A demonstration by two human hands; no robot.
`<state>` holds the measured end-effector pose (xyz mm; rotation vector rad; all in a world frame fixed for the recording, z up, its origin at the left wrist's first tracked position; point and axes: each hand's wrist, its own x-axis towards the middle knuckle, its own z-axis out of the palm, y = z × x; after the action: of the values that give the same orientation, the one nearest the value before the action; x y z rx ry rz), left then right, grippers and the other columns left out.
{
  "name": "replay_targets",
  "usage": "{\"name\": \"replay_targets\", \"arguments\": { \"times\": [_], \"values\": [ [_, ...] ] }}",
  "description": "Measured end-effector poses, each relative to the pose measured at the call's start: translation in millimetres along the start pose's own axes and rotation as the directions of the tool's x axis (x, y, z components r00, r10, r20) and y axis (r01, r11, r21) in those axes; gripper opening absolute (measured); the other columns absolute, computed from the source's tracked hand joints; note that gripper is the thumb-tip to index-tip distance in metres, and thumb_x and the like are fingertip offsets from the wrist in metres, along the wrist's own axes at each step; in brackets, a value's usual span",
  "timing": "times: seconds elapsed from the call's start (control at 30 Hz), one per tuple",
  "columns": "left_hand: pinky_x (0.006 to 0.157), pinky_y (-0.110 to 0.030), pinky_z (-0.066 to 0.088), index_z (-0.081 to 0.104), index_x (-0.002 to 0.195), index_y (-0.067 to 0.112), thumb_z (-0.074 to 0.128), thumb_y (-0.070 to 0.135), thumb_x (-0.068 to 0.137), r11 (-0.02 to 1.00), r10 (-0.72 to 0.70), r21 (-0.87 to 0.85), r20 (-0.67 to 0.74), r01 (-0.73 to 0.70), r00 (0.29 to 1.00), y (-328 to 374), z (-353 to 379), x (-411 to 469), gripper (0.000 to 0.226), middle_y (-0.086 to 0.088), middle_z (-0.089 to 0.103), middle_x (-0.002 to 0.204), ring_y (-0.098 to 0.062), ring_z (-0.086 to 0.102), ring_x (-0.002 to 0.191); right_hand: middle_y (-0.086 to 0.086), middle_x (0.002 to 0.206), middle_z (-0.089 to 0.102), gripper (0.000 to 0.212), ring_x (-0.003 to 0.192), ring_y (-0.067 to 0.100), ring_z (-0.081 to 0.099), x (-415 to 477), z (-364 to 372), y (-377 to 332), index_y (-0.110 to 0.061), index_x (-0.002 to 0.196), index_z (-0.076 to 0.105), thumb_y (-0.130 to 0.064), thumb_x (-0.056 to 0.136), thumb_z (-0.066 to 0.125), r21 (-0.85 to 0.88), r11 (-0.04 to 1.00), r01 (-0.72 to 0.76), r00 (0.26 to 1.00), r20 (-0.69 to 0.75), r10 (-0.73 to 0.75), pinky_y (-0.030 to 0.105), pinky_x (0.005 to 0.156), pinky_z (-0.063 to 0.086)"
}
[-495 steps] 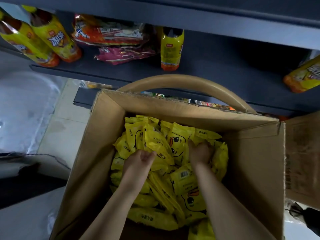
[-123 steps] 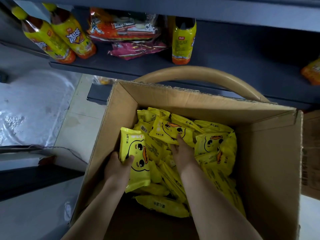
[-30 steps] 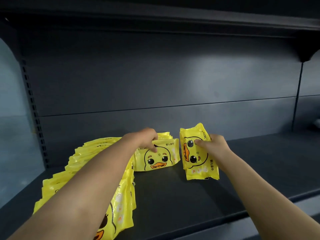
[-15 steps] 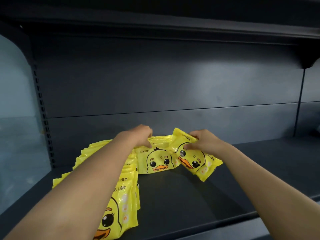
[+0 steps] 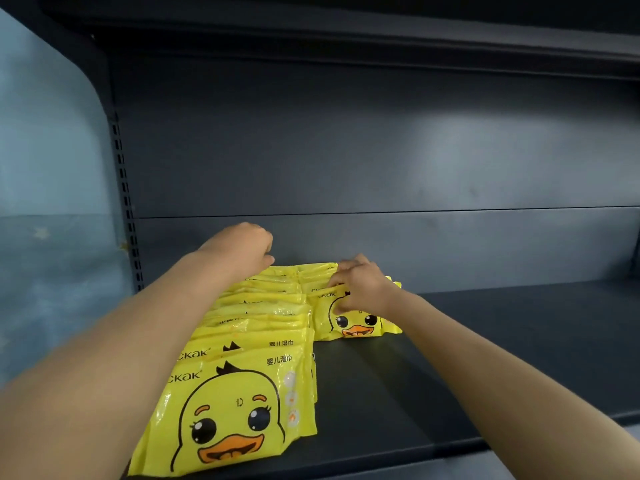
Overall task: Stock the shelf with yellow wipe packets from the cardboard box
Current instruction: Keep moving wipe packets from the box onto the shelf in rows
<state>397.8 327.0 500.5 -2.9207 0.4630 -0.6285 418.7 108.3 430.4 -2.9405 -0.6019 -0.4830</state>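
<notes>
A long row of yellow wipe packets with a duck face stands on the dark shelf, running from the front edge back to the rear panel. To its right, a short second row starts at the back. My right hand grips the top edge of that row's front packet, thumb on its face. My left hand hovers over the rear end of the long row, fingers curled, with no packet visible in it. The cardboard box is out of view.
The shelf's rear panel rises behind the packets. A perforated upright bounds the left side, with a pale blue wall beyond it. Another shelf hangs overhead. Bare shelf surface stretches to the right.
My right hand has turned the tilted packet upright and set it at the front of the short second row. My left hand has come off that row and shifted left and up.
</notes>
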Motion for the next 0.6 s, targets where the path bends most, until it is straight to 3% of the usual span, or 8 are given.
{"name": "replay_targets", "arguments": {
  "times": [0.2,0.43,0.6],
  "values": [
    [0.08,-0.034,0.048,0.062,0.102,0.007,0.044,0.028,0.096,1.0,0.016,-0.018,-0.027,-0.016,1.0,14.2,-3.3,-4.3,0.028,-0.007,0.061,0.106,-0.025,0.057,0.097,-0.001,0.121,0.052,0.053,0.115,0.018,0.036,-1.4,6.7,-3.3,-0.022,0.122,0.056,-0.037,0.075,0.075,0.048,0.998,-0.041,0.994,-0.096,0.046,0.027,0.093,0.035],
    [0.083,-0.035,0.049,0.063,0.104,0.007,0.043,0.027,0.096,0.999,0.019,-0.033,-0.043,-0.02,0.999,34.1,-13.8,-6.0,0.029,-0.008,0.06,0.109,-0.026,0.057,0.099,0.001,0.13,0.05,0.063,0.124,0.019,0.036,-10.5,-2.1,1.2,-0.022,0.128,0.051,-0.048,0.075,0.072,0.024,0.996,-0.087,0.993,-0.083,0.089,0.034,0.101,0.035],
    [0.085,-0.037,0.049,0.06,0.107,0.009,0.043,0.027,0.095,0.999,-0.001,-0.039,-0.054,-0.001,0.999,47.8,-21.5,-9.2,0.028,-0.006,0.058,0.112,-0.025,0.056,0.103,0.01,0.134,0.048,0.06,0.125,0.024,0.041,-31.9,-36.7,12.1,-0.012,0.133,0.047,-0.048,0.086,0.059,0.044,0.992,-0.12,0.993,-0.002,0.12,0.035,0.102,0.037]
  ]
}}
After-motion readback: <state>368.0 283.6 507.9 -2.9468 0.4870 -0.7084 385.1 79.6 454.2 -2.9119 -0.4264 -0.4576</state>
